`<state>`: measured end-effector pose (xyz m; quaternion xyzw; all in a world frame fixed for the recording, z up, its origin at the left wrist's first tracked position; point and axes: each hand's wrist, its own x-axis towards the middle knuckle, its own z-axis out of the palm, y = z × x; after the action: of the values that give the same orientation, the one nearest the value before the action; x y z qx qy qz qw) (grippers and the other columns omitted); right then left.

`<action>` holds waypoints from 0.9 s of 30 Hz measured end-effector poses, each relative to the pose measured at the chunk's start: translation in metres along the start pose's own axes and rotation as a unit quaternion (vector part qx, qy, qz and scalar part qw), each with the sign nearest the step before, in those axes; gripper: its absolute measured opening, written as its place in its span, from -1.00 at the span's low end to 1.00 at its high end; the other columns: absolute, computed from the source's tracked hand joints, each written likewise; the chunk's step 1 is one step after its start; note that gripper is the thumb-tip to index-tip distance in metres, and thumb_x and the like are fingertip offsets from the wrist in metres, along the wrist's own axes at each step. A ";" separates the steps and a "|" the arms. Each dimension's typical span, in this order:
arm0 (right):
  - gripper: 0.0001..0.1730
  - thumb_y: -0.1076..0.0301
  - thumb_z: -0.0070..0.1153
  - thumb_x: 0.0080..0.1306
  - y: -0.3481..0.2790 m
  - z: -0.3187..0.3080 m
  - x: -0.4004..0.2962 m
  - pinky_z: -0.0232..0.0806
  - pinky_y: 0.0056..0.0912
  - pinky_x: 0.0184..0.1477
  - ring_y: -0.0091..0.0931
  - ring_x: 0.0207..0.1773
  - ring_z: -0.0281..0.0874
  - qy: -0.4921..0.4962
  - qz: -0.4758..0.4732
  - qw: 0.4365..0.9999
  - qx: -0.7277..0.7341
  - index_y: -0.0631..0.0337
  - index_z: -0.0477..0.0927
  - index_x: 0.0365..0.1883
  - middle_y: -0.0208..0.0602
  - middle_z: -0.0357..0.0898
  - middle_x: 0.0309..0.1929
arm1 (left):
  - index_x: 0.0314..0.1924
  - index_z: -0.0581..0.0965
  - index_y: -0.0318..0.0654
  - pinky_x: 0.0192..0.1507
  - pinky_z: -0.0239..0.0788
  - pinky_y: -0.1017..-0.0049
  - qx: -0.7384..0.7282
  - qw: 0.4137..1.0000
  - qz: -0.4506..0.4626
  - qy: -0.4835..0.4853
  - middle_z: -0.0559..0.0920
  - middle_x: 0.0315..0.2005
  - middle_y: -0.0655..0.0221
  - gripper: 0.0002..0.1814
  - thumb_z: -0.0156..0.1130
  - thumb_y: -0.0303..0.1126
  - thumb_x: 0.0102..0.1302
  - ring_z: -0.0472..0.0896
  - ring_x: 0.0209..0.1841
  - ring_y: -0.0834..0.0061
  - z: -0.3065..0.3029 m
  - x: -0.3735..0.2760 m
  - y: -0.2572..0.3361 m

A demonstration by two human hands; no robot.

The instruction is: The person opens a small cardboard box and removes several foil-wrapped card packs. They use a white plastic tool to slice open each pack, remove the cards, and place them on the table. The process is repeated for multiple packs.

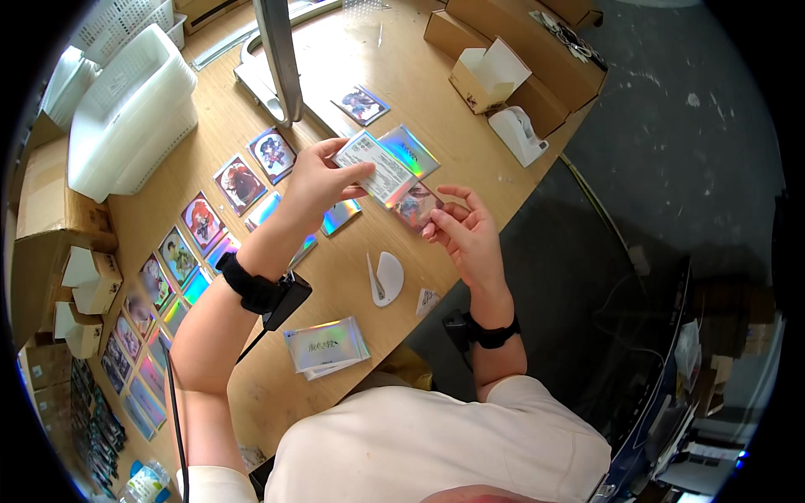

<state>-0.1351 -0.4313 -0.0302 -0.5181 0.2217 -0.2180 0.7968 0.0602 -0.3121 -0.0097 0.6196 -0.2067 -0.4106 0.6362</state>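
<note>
My left hand (330, 179) pinches a flat white printed packet (376, 168) with small writing and a barcode. An illustrated card (415, 206) sticks out from the packet's lower end, its edge held between thumb and fingers of my right hand (462, 229). Just beyond lies a shiny holographic packet (409, 151). Another illustrated card (361, 105) rests farther back. Rows of illustrated cards (240, 184) and holographic packets (341, 215) run across the wooden table to the left, partly behind my left arm. A small stack of silvery packets (327, 346) lies close to my body.
Pointed tweezers (377, 284) lie on a white rounded piece (390, 276). A white tape dispenser (519, 135) stands by an opened small box (484, 78) and brown cardboard (547, 50). White plastic baskets (135, 119) are stacked at left. A metal post (280, 63) rises at the back.
</note>
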 end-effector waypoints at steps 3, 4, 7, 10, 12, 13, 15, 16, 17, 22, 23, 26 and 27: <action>-0.59 0.58 0.04 0.31 0.001 0.000 0.007 0.47 -0.55 -0.23 -0.52 -0.29 0.60 -0.002 0.001 1.000 0.019 0.37 0.33 0.13 -0.21 0.55 -0.23 | 0.18 0.38 -0.42 -0.18 0.59 0.52 -0.002 0.999 -0.006 -0.036 0.63 -0.19 0.26 -0.42 0.35 -0.45 0.17 0.65 -0.18 0.53 0.009 -0.002 0.003; -0.58 0.58 0.05 0.31 0.001 0.002 0.010 0.47 -0.56 -0.23 -0.53 -0.30 0.59 -0.001 0.006 1.000 0.029 0.37 0.34 0.14 -0.22 0.54 -0.22 | 0.20 0.36 -0.44 -0.18 0.60 0.51 -0.007 0.999 -0.009 -0.045 0.62 -0.17 0.24 -0.40 0.34 -0.46 0.18 0.65 -0.18 0.52 0.016 -0.007 0.001; -0.60 0.57 0.07 0.30 0.002 0.001 0.017 0.45 -0.57 -0.25 -0.56 -0.33 0.56 0.000 0.029 0.997 0.072 0.37 0.39 0.12 -0.27 0.55 -0.21 | 0.26 0.28 -0.46 -0.17 0.60 0.50 -0.002 0.998 -0.018 -0.054 0.60 -0.14 0.20 -0.34 0.31 -0.49 0.19 0.65 -0.17 0.49 0.024 -0.006 -0.008; -0.69 0.55 0.09 0.30 0.006 -0.007 0.020 0.42 -0.57 -0.28 -0.60 -0.34 0.54 -0.015 0.017 1.000 0.008 0.36 0.49 0.02 -0.31 0.55 -0.21 | 0.29 0.26 -0.39 -0.15 0.57 0.51 0.027 0.996 -0.034 -0.076 0.59 -0.11 0.19 -0.35 0.29 -0.42 0.24 0.63 -0.14 0.49 0.022 -0.005 -0.008; -0.75 0.54 0.11 0.30 0.003 -0.013 0.022 0.40 -0.56 -0.30 -0.60 -0.34 0.53 0.019 -0.032 0.995 -0.089 0.34 0.54 -0.04 -0.33 0.56 -0.23 | 0.30 0.25 -0.34 -0.14 0.55 0.53 0.064 0.992 -0.044 -0.103 0.58 -0.10 0.20 -0.35 0.27 -0.34 0.28 0.62 -0.12 0.49 0.014 -0.005 -0.004; -0.76 0.54 0.12 0.29 -0.003 -0.018 0.026 0.39 -0.55 -0.31 -0.60 -0.34 0.53 0.060 -0.070 0.985 -0.144 0.33 0.56 -0.07 -0.34 0.56 -0.25 | 0.30 0.25 -0.32 -0.13 0.53 0.54 0.071 0.992 -0.039 -0.092 0.58 -0.10 0.20 -0.36 0.26 -0.31 0.29 0.62 -0.12 0.50 0.010 -0.005 -0.001; -0.77 0.54 0.14 0.26 -0.018 -0.019 0.035 0.39 -0.53 -0.32 -0.56 -0.36 0.53 0.103 -0.191 0.921 -0.322 0.30 0.58 -0.09 -0.34 0.56 -0.28 | 0.30 0.25 -0.29 -0.12 0.50 0.56 0.083 0.994 -0.029 -0.070 0.57 -0.09 0.22 -0.37 0.23 -0.23 0.32 0.61 -0.11 0.51 0.001 -0.004 0.006; -0.75 0.55 0.15 0.24 -0.033 -0.011 0.040 0.39 -0.52 -0.32 -0.52 -0.37 0.54 0.100 -0.271 0.853 -0.434 0.29 0.58 -0.09 -0.33 0.55 -0.29 | 0.24 0.32 -0.30 -0.12 0.49 0.58 0.061 0.997 0.001 -0.056 0.58 -0.12 0.26 -0.43 0.22 -0.21 0.33 0.61 -0.14 0.55 -0.004 -0.007 0.009; -0.74 0.55 0.16 0.22 -0.042 -0.006 0.047 0.40 -0.50 -0.33 -0.48 -0.39 0.54 0.094 -0.346 0.766 -0.534 0.28 0.58 -0.09 -0.31 0.54 -0.31 | 0.22 0.34 -0.30 -0.11 0.49 0.58 0.067 0.997 0.010 -0.038 0.59 -0.13 0.27 -0.46 0.22 -0.22 0.33 0.61 -0.14 0.56 -0.008 -0.010 0.013; -0.76 0.52 0.11 0.23 -0.028 -0.017 0.082 0.38 -0.41 -0.30 -0.32 -0.30 0.52 -0.094 -0.324 0.627 -0.702 0.21 0.58 -0.11 -0.25 0.51 -0.26 | 0.05 0.50 -0.26 -0.10 0.49 0.56 0.085 0.996 0.031 -0.022 0.62 -0.15 0.33 -0.64 0.22 -0.24 0.33 0.60 -0.16 0.60 -0.016 -0.020 0.025; -0.76 0.52 0.10 0.24 -0.028 -0.018 0.081 0.39 -0.38 -0.27 -0.30 -0.28 0.52 -0.127 -0.305 0.611 -0.719 0.21 0.57 -0.11 -0.23 0.51 -0.25 | 0.03 0.52 -0.25 -0.10 0.49 0.56 0.088 0.995 0.029 -0.026 0.62 -0.15 0.33 -0.66 0.21 -0.24 0.33 0.60 -0.16 0.60 -0.017 -0.025 0.027; -0.75 0.50 0.10 0.24 -0.028 -0.012 0.079 0.39 -0.32 -0.19 -0.27 -0.22 0.52 -0.155 -0.166 0.649 -0.726 0.21 0.56 -0.09 -0.21 0.50 -0.23 | -0.01 0.55 -0.23 -0.11 0.49 0.56 0.095 0.995 0.033 -0.007 0.63 -0.15 0.36 -0.71 0.21 -0.27 0.33 0.60 -0.18 0.60 -0.026 -0.043 0.032; -0.75 0.50 0.10 0.24 -0.026 -0.010 0.075 0.40 -0.30 -0.17 -0.27 -0.20 0.52 -0.153 -0.101 0.673 -0.717 0.21 0.56 -0.08 -0.20 0.50 -0.23 | -0.01 0.55 -0.23 -0.12 0.49 0.56 0.100 0.995 0.028 0.001 0.63 -0.15 0.36 -0.71 0.21 -0.28 0.33 0.60 -0.18 0.60 -0.032 -0.051 0.031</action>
<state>-0.0837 -0.4913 -0.0195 -0.9755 0.1309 0.0109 0.1763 0.0635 -0.2557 0.0279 0.6747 -0.2633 -0.3688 0.5826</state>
